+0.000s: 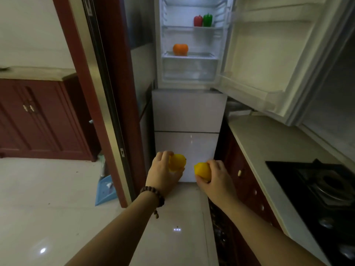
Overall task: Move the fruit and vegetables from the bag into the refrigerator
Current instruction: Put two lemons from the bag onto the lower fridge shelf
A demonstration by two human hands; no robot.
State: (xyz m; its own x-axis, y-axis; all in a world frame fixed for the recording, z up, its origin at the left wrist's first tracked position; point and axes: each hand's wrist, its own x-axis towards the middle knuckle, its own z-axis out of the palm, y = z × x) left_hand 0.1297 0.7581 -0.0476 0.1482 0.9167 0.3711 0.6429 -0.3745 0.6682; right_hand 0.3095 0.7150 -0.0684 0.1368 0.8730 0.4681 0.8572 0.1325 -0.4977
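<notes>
Head view, largest first: refrigerator (189, 112) straight ahead, upper door (269, 60) swung wide to the right, lower two drawer fronts closed. Inside the lit upper compartment, middle shelf (203, 28) carrying a red pepper (198, 20) and a green pepper (207, 20) side by side, touching or nearly so; lower shelf (189, 55) carrying an orange pepper (180, 49) toward its left; clear crisper drawer (189, 71) beneath, apparently empty. To the right, pale countertop (269, 143) with a black gas hob (322, 189). No bag anywhere in sight.

Both arms stretched forward at about the height of the bottom drawer front. Left hand (164, 169), beaded bracelet (153, 194) at the wrist, fingers curled around a yellow lemon (177, 162) held from its left side. Right hand (215, 174) wrapped likewise around a second lemon (202, 170), gripped from the right. Lemons near each other, not touching, tips pointing roughly inward.

Deciding relation: open shelves well above and beyond both hands, almost directly ahead. Left hand in line with the orange pepper's side, right hand under the bare right half of the lower shelf. Likely next: raise and reach in, right lemon having the freer landing spot.
</notes>
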